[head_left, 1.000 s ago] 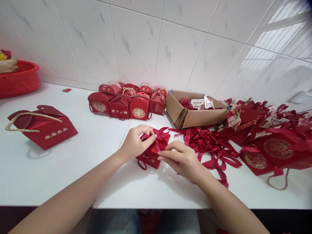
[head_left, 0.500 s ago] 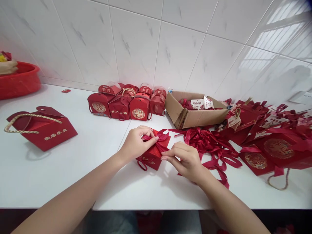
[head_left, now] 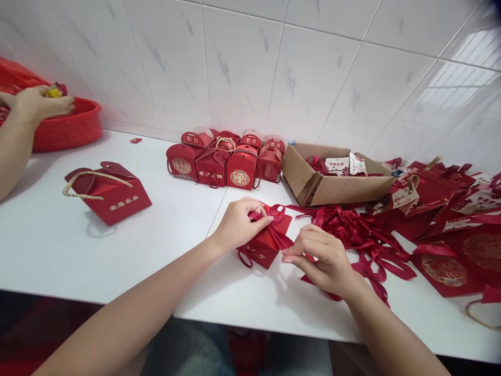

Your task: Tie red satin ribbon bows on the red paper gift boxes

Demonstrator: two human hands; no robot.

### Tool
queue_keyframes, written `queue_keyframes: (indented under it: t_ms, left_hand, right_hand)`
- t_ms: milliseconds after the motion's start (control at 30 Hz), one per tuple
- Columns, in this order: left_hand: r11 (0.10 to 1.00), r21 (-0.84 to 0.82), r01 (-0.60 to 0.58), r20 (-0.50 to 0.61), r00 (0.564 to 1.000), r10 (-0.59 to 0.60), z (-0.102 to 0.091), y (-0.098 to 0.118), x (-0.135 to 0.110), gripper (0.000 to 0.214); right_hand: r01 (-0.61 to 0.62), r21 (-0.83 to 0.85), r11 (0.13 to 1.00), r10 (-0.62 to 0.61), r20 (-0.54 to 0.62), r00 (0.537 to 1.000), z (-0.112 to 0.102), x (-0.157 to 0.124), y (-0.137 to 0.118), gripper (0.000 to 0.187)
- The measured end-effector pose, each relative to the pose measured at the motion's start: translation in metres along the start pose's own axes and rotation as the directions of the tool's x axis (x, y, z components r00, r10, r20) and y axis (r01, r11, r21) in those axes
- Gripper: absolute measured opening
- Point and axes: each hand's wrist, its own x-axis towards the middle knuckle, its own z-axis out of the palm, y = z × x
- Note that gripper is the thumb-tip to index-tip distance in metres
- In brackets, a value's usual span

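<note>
A small red gift box (head_left: 263,253) stands on the white table in front of me, with a dark red ribbon bow (head_left: 277,225) on its top. My left hand (head_left: 245,222) is closed over the box's left side, thumb and fingers pinching the bow's left loop. The fingertips of my right hand (head_left: 319,256) pinch a ribbon tail that stretches out from the bow to the right. A red cord loop hangs at the box's lower left. Loose red ribbons (head_left: 348,230) lie in a heap beyond my right hand.
Several red gift boxes (head_left: 211,167) line the wall. A cardboard box (head_left: 348,189) holds printed tags. Red bags (head_left: 450,266) crowd the right. At left stand a rope-handled red box (head_left: 121,201) and a red basin (head_left: 74,128), where another person's hand (head_left: 43,104) holds something yellow and red.
The view has swung left, so things appear further right. My right hand has drawn the ribbon tail slightly outward from the bow. The other person's arm has come further into view.
</note>
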Motion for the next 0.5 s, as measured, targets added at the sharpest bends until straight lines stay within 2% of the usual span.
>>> queue_keyframes:
  t_ms: [133,233,300,400,433,500]
  left_hand:
    - [1.0,-0.029,-0.002,0.006,1.0,0.002,0.0,-0.003,0.001,0.016]
    - [0.996,-0.087,-0.004,0.042,0.999,0.008,0.0,-0.004,0.001,0.017]
    - [0.989,-0.148,-0.01,0.105,0.994,0.026,0.001,-0.003,0.001,0.018]
    - [0.971,-0.237,-0.008,0.201,0.978,0.057,0.002,0.001,-0.001,0.019]
    - [0.967,-0.253,-0.008,0.219,0.974,0.065,0.002,0.002,-0.002,0.018]
    - [0.964,-0.265,-0.006,0.242,0.968,0.072,0.003,0.004,-0.004,0.018]
  right_hand:
    - [-0.002,0.025,1.0,0.002,0.011,1.0,-0.004,-0.001,0.003,0.007]
    - [-0.049,0.067,0.997,0.048,0.004,0.999,-0.01,-0.004,0.011,0.021]
    - [-0.087,0.094,0.992,0.094,-0.069,0.993,-0.014,-0.006,0.017,0.031]
    - [-0.222,0.079,0.972,0.234,-0.222,0.947,-0.017,-0.005,0.024,0.032]
    - [-0.3,0.09,0.95,0.312,-0.225,0.923,-0.016,-0.004,0.025,0.029]
    - [-0.478,0.145,0.866,0.495,-0.115,0.862,-0.014,-0.002,0.026,0.03]
